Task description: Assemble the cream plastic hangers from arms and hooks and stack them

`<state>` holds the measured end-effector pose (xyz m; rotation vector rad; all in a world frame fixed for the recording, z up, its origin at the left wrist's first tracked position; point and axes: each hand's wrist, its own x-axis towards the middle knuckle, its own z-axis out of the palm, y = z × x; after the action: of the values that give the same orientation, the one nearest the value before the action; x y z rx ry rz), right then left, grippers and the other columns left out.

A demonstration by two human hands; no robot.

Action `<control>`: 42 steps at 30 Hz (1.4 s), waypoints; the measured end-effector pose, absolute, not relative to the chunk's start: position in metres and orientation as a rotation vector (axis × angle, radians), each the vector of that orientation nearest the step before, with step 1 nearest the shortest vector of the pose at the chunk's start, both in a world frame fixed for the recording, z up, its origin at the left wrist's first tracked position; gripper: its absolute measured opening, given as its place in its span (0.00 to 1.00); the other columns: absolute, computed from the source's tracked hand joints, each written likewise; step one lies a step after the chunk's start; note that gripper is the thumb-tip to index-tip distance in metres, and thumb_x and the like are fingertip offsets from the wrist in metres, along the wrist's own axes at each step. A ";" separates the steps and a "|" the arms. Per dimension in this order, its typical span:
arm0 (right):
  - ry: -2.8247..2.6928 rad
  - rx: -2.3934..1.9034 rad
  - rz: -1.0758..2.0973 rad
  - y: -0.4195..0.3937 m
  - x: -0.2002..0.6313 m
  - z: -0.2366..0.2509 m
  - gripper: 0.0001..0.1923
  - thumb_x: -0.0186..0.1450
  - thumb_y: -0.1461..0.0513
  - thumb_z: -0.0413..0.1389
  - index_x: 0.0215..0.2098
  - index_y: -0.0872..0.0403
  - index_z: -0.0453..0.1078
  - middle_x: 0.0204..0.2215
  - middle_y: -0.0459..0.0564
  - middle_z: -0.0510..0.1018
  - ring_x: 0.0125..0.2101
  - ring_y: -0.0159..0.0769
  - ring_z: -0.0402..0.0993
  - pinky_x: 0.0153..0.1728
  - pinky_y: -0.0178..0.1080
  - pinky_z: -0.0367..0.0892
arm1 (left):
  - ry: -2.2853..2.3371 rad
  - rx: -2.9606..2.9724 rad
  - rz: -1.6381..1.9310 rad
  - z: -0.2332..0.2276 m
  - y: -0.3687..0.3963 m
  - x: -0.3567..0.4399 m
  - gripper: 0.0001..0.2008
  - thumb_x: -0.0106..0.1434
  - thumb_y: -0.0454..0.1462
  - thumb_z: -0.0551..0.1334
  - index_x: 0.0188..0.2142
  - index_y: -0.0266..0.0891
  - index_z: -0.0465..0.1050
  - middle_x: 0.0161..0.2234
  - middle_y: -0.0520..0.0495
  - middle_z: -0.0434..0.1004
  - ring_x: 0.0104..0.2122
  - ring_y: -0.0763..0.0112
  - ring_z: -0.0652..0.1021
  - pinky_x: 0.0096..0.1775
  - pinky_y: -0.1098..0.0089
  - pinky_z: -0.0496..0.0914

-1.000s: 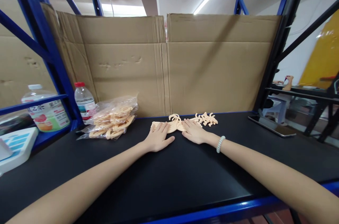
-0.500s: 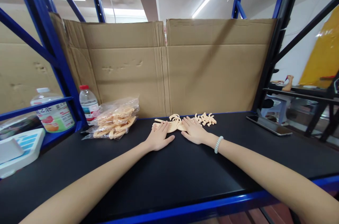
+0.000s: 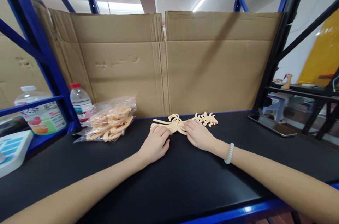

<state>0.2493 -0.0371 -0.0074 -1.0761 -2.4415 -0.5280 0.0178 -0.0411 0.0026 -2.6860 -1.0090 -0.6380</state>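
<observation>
A bundle of cream-coloured curved strips (image 3: pixel 176 123) lies on the black tabletop, with loops standing up at its middle and straighter strips reaching left. My left hand (image 3: pixel 155 143) rests at the bundle's left end, its fingers bent over the strips and the thumb drawn in. Over the right end, my right hand (image 3: pixel 199 134) curls its fingers onto the strips, hiding part of them. Its wrist wears a pale coiled band (image 3: pixel 229 153). Just beyond the right hand sits a small heap of short, curved cream pieces (image 3: pixel 208 119).
To the left stand a clear plastic bag of similar pieces (image 3: pixel 112 120), a red-capped bottle (image 3: pixel 81 102) and a larger white-capped bottle (image 3: pixel 43 113). A phone-like flat slab (image 3: pixel 272 125) lies at right. Cardboard (image 3: pixel 219 65) walls the back. Another person's arm (image 3: pixel 287 81) shows far right.
Both hands have gone from lying flat to bent fingers, and have drawn slightly apart. More of the bundle's middle shows between them. The camera view has shifted a little.
</observation>
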 end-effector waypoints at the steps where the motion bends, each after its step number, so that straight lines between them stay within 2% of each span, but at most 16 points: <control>1: -2.433 -1.061 -0.547 -0.038 0.252 -0.007 0.16 0.65 0.68 0.45 0.47 0.60 0.70 0.45 0.59 0.74 0.51 0.47 0.64 0.53 0.49 0.59 | -0.984 -2.692 -0.662 0.002 -0.041 0.017 0.12 0.62 0.31 0.52 0.42 0.38 0.69 0.45 0.42 0.74 0.48 0.59 0.71 0.56 0.55 0.59; 5: -2.428 -1.029 -0.565 -0.036 0.265 -0.008 0.12 0.65 0.68 0.47 0.42 0.58 0.71 0.39 0.57 0.75 0.47 0.47 0.65 0.50 0.51 0.60 | -0.950 -2.703 -0.751 -0.001 -0.037 0.017 0.09 0.60 0.30 0.54 0.39 0.38 0.69 0.41 0.45 0.74 0.44 0.61 0.72 0.53 0.55 0.61; 9: -2.417 -1.050 -0.526 -0.025 0.275 -0.006 0.11 0.65 0.67 0.47 0.37 0.55 0.72 0.35 0.54 0.76 0.42 0.43 0.67 0.46 0.47 0.62 | -0.879 -2.718 -0.776 -0.004 -0.033 0.017 0.08 0.61 0.29 0.54 0.38 0.38 0.69 0.39 0.46 0.74 0.43 0.62 0.72 0.53 0.56 0.61; 16: -2.166 -1.393 -0.538 0.005 0.344 0.007 0.12 0.64 0.67 0.47 0.34 0.55 0.73 0.30 0.53 0.77 0.34 0.42 0.70 0.36 0.43 0.66 | -0.875 -2.719 -0.820 -0.006 -0.029 0.017 0.08 0.61 0.29 0.53 0.38 0.39 0.68 0.38 0.47 0.75 0.42 0.61 0.73 0.49 0.57 0.63; 22: -2.078 -1.542 -0.433 0.021 0.404 0.005 0.13 0.64 0.66 0.47 0.36 0.55 0.73 0.34 0.54 0.79 0.36 0.43 0.74 0.39 0.44 0.68 | -0.926 -2.742 -0.796 -0.006 -0.028 0.016 0.08 0.60 0.29 0.53 0.37 0.39 0.68 0.38 0.47 0.75 0.41 0.61 0.73 0.48 0.57 0.64; 29: -2.305 -1.337 -0.224 0.024 0.395 0.003 0.12 0.65 0.61 0.51 0.43 0.53 0.73 0.40 0.54 0.79 0.41 0.44 0.73 0.43 0.45 0.68 | -1.072 -2.732 -0.771 -0.005 -0.025 0.015 0.08 0.59 0.30 0.55 0.38 0.39 0.67 0.38 0.46 0.73 0.42 0.60 0.72 0.46 0.58 0.64; 37: -2.362 -1.285 -0.274 0.020 0.385 -0.006 0.16 0.63 0.64 0.51 0.48 0.55 0.71 0.47 0.56 0.76 0.48 0.46 0.70 0.49 0.48 0.66 | -1.141 -2.569 -0.718 -0.002 -0.032 0.018 0.08 0.60 0.30 0.55 0.39 0.38 0.67 0.39 0.44 0.74 0.43 0.59 0.73 0.46 0.58 0.65; 42: -2.392 -1.241 -0.290 0.016 0.375 -0.010 0.17 0.62 0.68 0.48 0.47 0.53 0.72 0.43 0.54 0.78 0.45 0.45 0.72 0.46 0.47 0.68 | -1.164 -2.477 -0.597 -0.002 -0.041 0.016 0.09 0.61 0.30 0.53 0.39 0.37 0.68 0.38 0.43 0.74 0.42 0.58 0.73 0.46 0.57 0.65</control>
<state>0.3747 0.0160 -0.0101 -1.2406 -2.3916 -0.2899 0.0163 -0.0405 -0.0015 -2.4766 -1.1635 -0.5973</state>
